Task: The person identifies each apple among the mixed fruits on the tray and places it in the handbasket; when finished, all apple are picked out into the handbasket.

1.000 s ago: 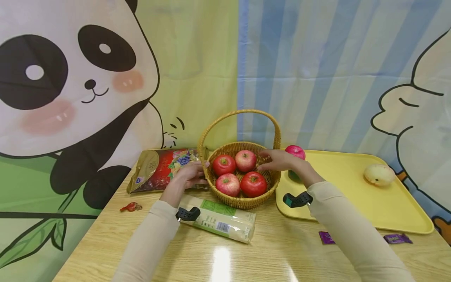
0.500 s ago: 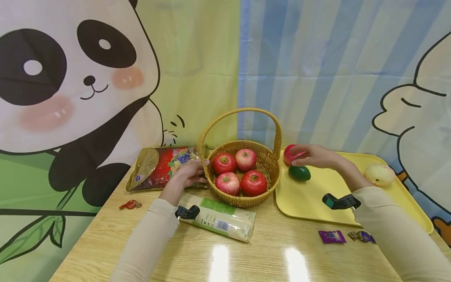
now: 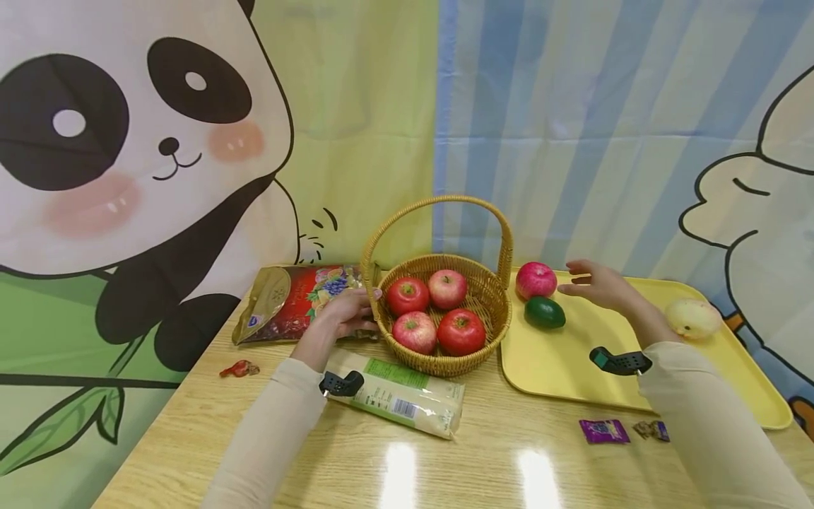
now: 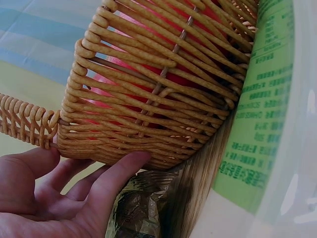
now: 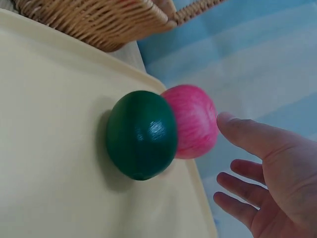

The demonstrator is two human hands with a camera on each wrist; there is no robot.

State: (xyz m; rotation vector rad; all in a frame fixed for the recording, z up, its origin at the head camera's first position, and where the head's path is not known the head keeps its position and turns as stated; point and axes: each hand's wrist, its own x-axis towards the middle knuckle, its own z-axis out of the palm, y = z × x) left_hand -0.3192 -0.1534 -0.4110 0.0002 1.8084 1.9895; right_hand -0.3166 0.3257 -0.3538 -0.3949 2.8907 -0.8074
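My left hand [image 3: 346,311] touches the left side of a wicker basket [image 3: 445,364]; in the left wrist view its thumb is by the handle's base and a finger lies along the woven wall. Red apples [image 3: 461,331] sit inside the basket. My right hand [image 3: 600,284] hovers over the yellow tray [image 3: 591,360] with fingers apart, holding nothing. Just left of it are a pink, apple-like round fruit [image 3: 536,281] and a glossy dark green oval fruit [image 3: 545,312]. The right wrist view has the thumb close to the pink fruit [image 5: 190,121], with the green one [image 5: 142,135] in front.
A pale yellow fruit [image 3: 693,318] lies at the tray's right end. Left of the basket is a red-and-gold bag [image 3: 295,300]; in front, a white-and-green packet [image 3: 400,396]. Small purple [image 3: 604,431] and red [image 3: 239,368] wrapped pieces lie on the wooden table [image 3: 483,459].
My right hand has moved from over the basket's right rim rightward to the tray, passing over the pink fruit to its right. The left hand stays at the basket.
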